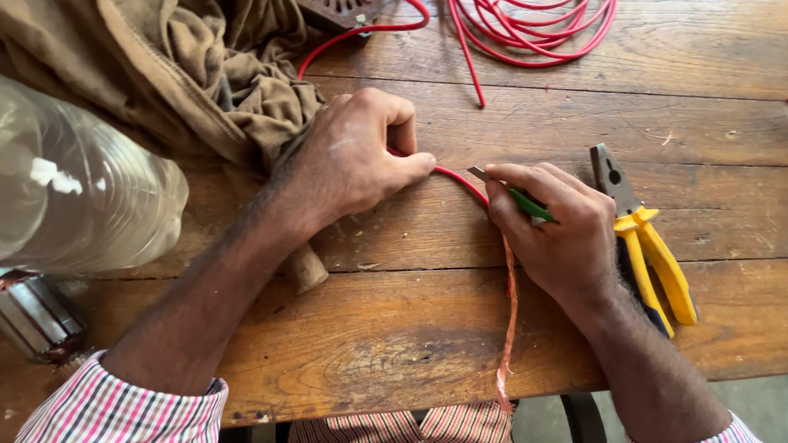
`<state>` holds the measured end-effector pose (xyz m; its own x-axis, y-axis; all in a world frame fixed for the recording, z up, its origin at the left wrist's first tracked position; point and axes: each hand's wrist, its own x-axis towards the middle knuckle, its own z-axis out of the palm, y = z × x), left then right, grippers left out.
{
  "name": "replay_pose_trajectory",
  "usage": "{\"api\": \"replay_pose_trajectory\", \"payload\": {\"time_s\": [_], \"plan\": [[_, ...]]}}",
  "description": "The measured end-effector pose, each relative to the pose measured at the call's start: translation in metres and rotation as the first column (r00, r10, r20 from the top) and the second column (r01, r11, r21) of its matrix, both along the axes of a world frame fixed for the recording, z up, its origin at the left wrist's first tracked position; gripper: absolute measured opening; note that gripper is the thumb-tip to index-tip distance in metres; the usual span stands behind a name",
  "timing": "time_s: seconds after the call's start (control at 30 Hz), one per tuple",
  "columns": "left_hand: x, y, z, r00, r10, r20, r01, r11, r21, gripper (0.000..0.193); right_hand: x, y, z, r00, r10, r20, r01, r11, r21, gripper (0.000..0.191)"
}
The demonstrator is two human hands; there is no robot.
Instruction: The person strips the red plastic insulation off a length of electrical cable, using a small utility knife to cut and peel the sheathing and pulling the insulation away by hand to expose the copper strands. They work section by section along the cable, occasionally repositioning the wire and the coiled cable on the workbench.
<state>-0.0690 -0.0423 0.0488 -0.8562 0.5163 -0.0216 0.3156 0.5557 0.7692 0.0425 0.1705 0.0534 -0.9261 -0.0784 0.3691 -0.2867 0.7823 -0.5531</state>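
Observation:
My left hand presses a red insulated wire down on the wooden table, fingers closed over it. My right hand grips a small green-handled blade whose metal tip touches the red wire just right of my left thumb. Below my right hand, the wire's bare copper strands hang over the table's front edge.
Yellow-handled pliers lie right of my right hand. A coil of red wire sits at the back. Brown cloth and a clear plastic bottle are at the left, with a metal motor part below the bottle.

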Motion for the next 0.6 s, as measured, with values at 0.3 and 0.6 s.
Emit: {"api": "replay_pose_trajectory", "payload": {"time_s": [0.3, 0.6], "plan": [[-0.0029, 0.004, -0.0101, 0.999, 0.01, -0.04, -0.009, 1.0, 0.028, 0.027, -0.0024, -0.0006, -0.0037, 0.999, 0.046, -0.015, -0.045, 0.998, 0.049, 0.019], [-0.0039, 0.0039, -0.0102, 1.0, 0.001, -0.027, 0.0, 0.999, 0.032, 0.026, -0.0036, -0.0014, -0.0031, 0.997, 0.073, -0.02, -0.071, 0.995, 0.068, 0.019]]}}
